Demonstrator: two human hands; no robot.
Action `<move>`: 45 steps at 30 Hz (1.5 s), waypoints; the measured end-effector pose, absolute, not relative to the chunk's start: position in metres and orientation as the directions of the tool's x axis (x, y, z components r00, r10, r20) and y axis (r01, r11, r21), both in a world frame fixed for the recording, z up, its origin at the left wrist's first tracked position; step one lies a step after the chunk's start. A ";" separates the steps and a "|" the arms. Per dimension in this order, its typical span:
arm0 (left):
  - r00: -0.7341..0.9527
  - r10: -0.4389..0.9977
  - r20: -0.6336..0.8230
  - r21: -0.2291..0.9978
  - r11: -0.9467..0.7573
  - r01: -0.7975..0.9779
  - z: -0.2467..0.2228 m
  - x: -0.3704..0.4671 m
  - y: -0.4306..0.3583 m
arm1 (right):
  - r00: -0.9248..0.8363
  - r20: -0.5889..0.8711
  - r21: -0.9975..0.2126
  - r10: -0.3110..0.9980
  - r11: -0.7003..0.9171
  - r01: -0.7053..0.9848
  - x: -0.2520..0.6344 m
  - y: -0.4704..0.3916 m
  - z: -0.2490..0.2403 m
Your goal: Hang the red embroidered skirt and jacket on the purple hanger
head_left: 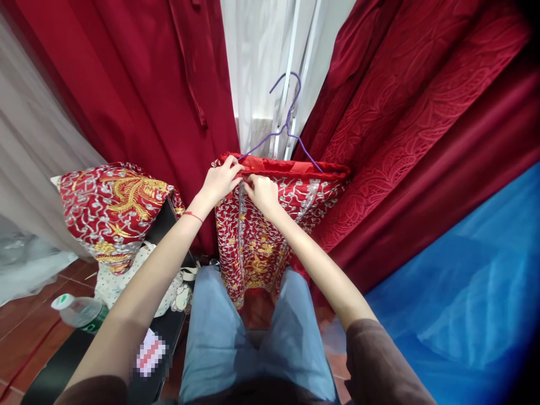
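A red skirt-like garment (pixel 257 236) with silver and gold embroidery hangs in the middle, its red waistband uppermost. The purple wire hanger (pixel 288 121) stands with its lower part inside the waistband and its hook above. My left hand (pixel 222 179) grips the waistband at the left, fingers and thumb pressed on the edge. Close beside it, my right hand (pixel 262 194) pinches the same edge. The two hands' fingertips nearly meet; what lies between them is too small to tell.
At the left, another embroidered red garment (pixel 118 208) lies over a black chair (pixel 59 365). A spotted white bag (pixel 122 281) and a plastic bottle (pixel 82 312) are below it. Red garments (pixel 147 84) flank the hanger; blue fabric (pixel 476 298) is at the right.
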State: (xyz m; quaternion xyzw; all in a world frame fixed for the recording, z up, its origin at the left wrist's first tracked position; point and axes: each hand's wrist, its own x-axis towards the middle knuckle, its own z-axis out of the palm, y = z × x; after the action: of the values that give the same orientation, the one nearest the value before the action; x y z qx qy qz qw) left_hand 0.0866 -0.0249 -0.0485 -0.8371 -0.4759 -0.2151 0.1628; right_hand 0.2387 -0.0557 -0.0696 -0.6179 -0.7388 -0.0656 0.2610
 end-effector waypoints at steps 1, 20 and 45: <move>0.446 0.727 0.522 -0.070 -0.484 0.872 -0.048 0.086 -0.027 | -0.107 0.468 -0.219 0.877 0.232 0.948 0.237 -0.057 -0.070; 0.208 0.562 0.800 0.251 -0.630 0.735 -0.069 0.079 -0.023 | -0.060 0.472 -0.234 0.880 0.191 0.953 0.285 -0.078 -0.090; 0.210 0.599 0.773 0.378 -0.700 0.605 -0.073 0.049 -0.023 | -0.172 0.540 -0.379 0.824 0.421 0.824 0.288 -0.046 -0.075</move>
State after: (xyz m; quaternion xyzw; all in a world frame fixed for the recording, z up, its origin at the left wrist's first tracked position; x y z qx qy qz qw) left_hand 0.0487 -0.0227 -0.0730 -0.7778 -0.3871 -0.4952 0.0033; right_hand 0.2876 -0.0461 -0.0752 -0.5382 -0.7656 -0.0001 0.3525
